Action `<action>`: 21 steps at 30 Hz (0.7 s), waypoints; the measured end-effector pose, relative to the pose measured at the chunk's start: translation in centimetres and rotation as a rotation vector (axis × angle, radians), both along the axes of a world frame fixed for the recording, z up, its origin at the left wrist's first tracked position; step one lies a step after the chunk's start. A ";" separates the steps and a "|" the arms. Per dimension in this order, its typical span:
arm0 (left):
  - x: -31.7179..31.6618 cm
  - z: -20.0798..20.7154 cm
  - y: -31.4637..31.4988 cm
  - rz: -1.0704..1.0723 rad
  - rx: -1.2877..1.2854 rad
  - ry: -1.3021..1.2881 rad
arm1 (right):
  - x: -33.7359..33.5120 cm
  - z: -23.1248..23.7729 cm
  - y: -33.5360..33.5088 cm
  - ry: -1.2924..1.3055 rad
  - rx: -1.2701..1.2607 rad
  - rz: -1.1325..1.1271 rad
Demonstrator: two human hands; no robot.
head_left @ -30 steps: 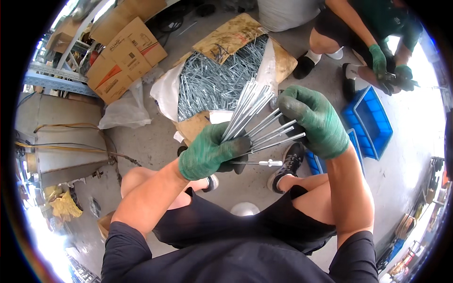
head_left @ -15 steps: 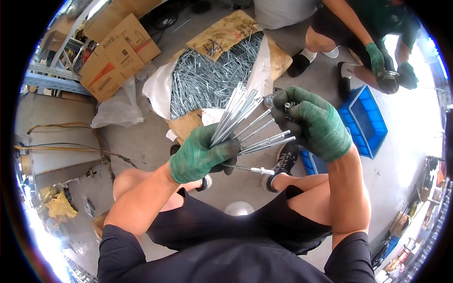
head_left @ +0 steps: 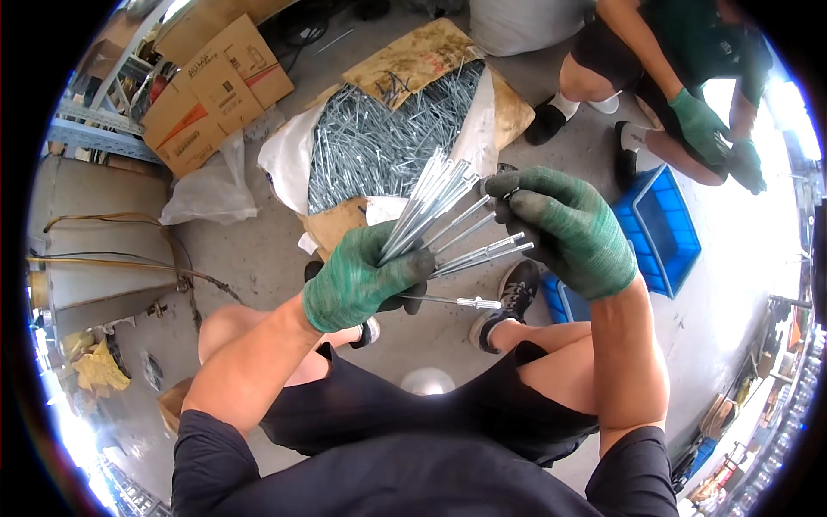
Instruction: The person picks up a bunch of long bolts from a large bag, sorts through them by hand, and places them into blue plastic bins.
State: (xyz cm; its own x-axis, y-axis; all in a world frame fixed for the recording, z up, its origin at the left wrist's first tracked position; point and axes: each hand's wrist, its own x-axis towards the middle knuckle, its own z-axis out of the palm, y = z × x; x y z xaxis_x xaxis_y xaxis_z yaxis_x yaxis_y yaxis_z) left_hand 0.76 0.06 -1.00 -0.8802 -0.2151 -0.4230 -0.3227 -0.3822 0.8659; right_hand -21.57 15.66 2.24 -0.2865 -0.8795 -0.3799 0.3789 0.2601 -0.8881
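A fanned bundle of thin silvery metal rods (head_left: 431, 207) is clasped in my left hand (head_left: 366, 271), which wears a green glove with dark fingertips. Several rods spread toward the right, some with thicker sleeves at their ends. One separate rod with a wider sleeve (head_left: 478, 302) sticks out below the thumb. Close to the rod tips, my right hand (head_left: 577, 228), gloved the same way, is closed in a pinch. Between its thumb and forefinger shows a small metal piece (head_left: 514, 193), mostly covered by the fingers.
A heap of similar rods (head_left: 392, 138) lies ahead in an opened white sack with cardboard. Blue crates (head_left: 662, 226) stand at the right. Far right, a co-worker's gloved hands (head_left: 719, 138) are close together. Cardboard boxes (head_left: 220, 95) and a plastic bag (head_left: 215, 189) are at the left.
My right fingers have shifted slightly left and closed further over the small metal piece, so less of it shows. My left hand keeps its bundle. The co-worker's hands have moved.
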 end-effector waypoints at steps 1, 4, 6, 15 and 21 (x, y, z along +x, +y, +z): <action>-0.1 0.1 0.1 0.008 -0.005 -0.022 | -0.1 0.0 0.1 0.009 0.001 -0.012; 0.1 0.9 0.2 0.020 -0.037 -0.066 | 0.3 0.4 -0.4 -0.027 0.025 -0.019; 0.6 0.6 -0.4 0.023 -0.029 -0.059 | 0.7 0.0 -1.0 -0.057 -0.002 -0.037; 0.1 0.8 -0.4 0.016 -0.056 -0.018 | 1.1 0.4 0.0 -0.118 -0.130 -0.053; 0.1 1.0 -0.2 -0.027 -0.097 -0.007 | 1.6 1.4 0.1 -0.082 -0.074 -0.003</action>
State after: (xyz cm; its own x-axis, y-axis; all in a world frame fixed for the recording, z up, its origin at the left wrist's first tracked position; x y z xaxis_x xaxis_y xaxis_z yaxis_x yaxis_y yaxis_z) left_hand 0.88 -0.18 -0.02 -0.8834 -0.2312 -0.4077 -0.3383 -0.2876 0.8960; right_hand -19.94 15.72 3.67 -0.2601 -0.9053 -0.3359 0.4521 0.1932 -0.8708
